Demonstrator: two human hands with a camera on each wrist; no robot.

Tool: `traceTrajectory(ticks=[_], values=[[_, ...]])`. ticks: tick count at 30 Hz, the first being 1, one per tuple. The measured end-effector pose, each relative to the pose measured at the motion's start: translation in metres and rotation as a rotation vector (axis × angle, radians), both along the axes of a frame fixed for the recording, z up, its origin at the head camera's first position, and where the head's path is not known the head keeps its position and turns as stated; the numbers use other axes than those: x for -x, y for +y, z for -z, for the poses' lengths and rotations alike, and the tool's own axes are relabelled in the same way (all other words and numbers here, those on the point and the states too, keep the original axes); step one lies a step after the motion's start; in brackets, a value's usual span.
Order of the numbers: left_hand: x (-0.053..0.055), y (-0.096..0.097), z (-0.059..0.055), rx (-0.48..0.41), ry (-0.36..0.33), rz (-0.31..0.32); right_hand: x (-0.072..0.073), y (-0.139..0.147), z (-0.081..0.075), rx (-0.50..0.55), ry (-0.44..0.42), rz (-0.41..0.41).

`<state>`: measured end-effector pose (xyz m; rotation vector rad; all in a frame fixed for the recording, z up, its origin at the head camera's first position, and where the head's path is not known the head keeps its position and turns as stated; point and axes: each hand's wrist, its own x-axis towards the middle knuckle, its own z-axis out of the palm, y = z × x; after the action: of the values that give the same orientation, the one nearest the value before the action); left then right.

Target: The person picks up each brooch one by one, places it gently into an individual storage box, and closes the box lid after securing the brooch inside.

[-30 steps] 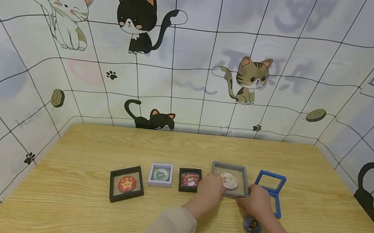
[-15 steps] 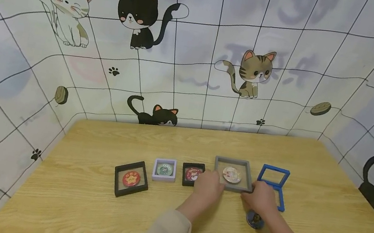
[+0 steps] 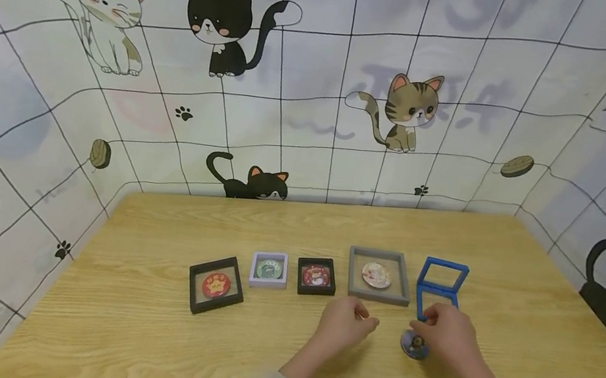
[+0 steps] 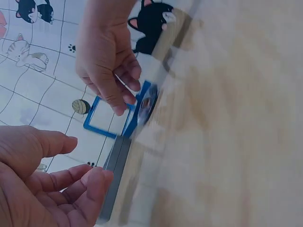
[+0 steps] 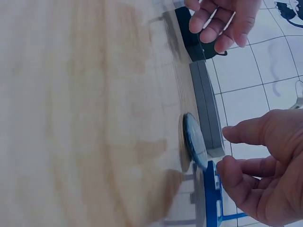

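Note:
My left hand (image 3: 343, 324) is in front of the grey display frame (image 3: 377, 298), thumb and fingers apart with nothing between them. My right hand (image 3: 450, 334) is beside a round blue button badge (image 3: 412, 346) on the table, its fingertips near the badge's rim. In the right wrist view, a gap separates the right thumb and fingers from the badge (image 5: 195, 139). Behind the right hand a blue display frame (image 3: 447, 264) stands unfolded, one half raised and the other lying flat; the hand hides part of it. Inside the grey frame sits a pale round badge (image 3: 376, 275).
Left of the grey frame are a small black frame (image 3: 315, 291) with a red badge, a lilac frame (image 3: 267, 283) with a green badge, and a larger black frame (image 3: 217, 306) with a red-and-yellow badge. A cat-print cloth (image 3: 303, 149) encloses the wooden table (image 3: 179, 355).
Both hands have let go of the grey frame and drawn back from it. The right hand has shifted right, over beside the blue badge. The head view has tilted slightly.

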<state>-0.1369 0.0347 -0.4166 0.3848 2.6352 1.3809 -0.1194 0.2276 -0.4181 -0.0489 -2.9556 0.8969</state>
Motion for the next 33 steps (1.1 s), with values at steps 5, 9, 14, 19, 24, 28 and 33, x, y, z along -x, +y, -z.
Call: traceTrajectory(ticks=[5,9,14,19,24,28,33], values=[[-0.001,0.015,0.01,-0.09,-0.064,-0.017,-0.009,0.005,0.0,0.054,-0.076,0.014],[0.004,0.027,0.021,-0.062,-0.08,-0.035,-0.011,0.002,0.005,0.113,-0.12,0.005],[0.006,0.037,0.02,0.044,-0.045,-0.051,-0.012,-0.001,0.008,0.078,-0.081,-0.01],[0.0,0.045,0.016,0.135,-0.004,-0.059,-0.013,-0.001,0.011,0.065,-0.089,0.003],[-0.007,0.054,0.018,0.211,0.037,-0.075,-0.016,0.001,0.013,0.055,-0.087,0.016],[-0.011,0.059,0.021,0.201,0.029,-0.101,-0.019,0.002,0.014,0.064,-0.089,0.027],[-0.014,0.062,0.024,0.105,0.026,-0.133,-0.024,0.004,0.016,0.089,-0.093,0.054]])
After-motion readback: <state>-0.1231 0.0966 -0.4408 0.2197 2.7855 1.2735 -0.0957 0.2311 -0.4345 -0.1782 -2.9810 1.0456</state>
